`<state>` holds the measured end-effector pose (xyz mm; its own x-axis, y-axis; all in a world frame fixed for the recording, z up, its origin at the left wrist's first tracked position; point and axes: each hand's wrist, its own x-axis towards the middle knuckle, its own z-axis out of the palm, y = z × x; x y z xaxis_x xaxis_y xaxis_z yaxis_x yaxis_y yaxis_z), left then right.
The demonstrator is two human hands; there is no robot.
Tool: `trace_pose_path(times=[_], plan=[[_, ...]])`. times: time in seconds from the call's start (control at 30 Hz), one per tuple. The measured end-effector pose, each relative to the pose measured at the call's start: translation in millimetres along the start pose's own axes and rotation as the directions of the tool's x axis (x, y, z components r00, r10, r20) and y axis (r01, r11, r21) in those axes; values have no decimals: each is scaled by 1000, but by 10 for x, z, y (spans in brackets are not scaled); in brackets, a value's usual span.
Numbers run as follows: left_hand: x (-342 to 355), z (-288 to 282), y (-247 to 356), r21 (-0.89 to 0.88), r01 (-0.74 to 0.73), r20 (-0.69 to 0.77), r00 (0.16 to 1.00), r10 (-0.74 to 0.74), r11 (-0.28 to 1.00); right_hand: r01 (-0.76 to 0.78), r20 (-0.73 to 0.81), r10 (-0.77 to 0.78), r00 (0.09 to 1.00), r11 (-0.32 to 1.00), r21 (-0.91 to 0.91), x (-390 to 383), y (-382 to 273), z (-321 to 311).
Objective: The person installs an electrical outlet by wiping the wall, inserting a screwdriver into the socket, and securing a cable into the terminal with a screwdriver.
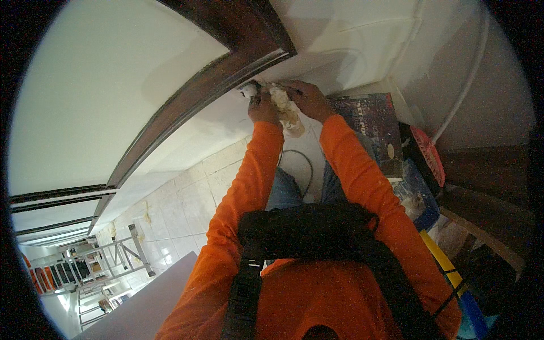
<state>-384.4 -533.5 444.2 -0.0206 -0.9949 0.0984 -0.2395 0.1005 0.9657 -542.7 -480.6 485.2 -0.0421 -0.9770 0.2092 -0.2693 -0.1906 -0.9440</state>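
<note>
Two orange sleeves [362,187] rise from the lower edge, crossed by black harness straps [309,226], and run up to the wall [351,51], the landmark for this entry.

1. Left hand [263,107]: at the foot of the wall, just beside the dark door frame [187,107]. Fingers curl narrowly about a small white fitting [247,89] that touches the wall; whether it is truly gripped cannot be told.
2. Right hand [309,99]: against the wall, right of the left hand, closed on a pale crumpled rag [286,110], which hangs between the two hands and touches the wall's base.
3. Blue jeans [283,190]: below the hands, away from the wall, over pale floor.
4. Thin dark cable [303,164]: looped on the floor between the knees, near the wall.
5. Dark printed box [371,127]: right of the hands, against the wall.
6. Red basket [428,153]: beyond the box, beside a white pipe [462,96] running up the wall.
7. Ladder [113,258]: well apart from the wall, far left, on white tiles [181,209].
</note>
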Motion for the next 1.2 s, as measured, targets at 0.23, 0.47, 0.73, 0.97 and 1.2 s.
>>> trace_pose_path(times=[0.23,0.47,0.73,0.97,1.2], plan=[[11,49,-39,-144,33,-10,999,-35,989,78,-33,-78,996,997,13,34,100,19],[0,-60,-15,-57,20,62,998,-17,998,154,-79,-156,985,987,-33,58,107,81],[-153,-35,273,446,-369,55,921,387,815,110,-70,-107,992,993,40,57,-44,55],[-213,71,340,-298,12,-51,998,-28,954,154,-124,-156,980,988,-30,39,-55,75],[-206,56,118,-337,-42,-94,996,11,941,147,-80,-147,986,989,-4,14,-79,100]])
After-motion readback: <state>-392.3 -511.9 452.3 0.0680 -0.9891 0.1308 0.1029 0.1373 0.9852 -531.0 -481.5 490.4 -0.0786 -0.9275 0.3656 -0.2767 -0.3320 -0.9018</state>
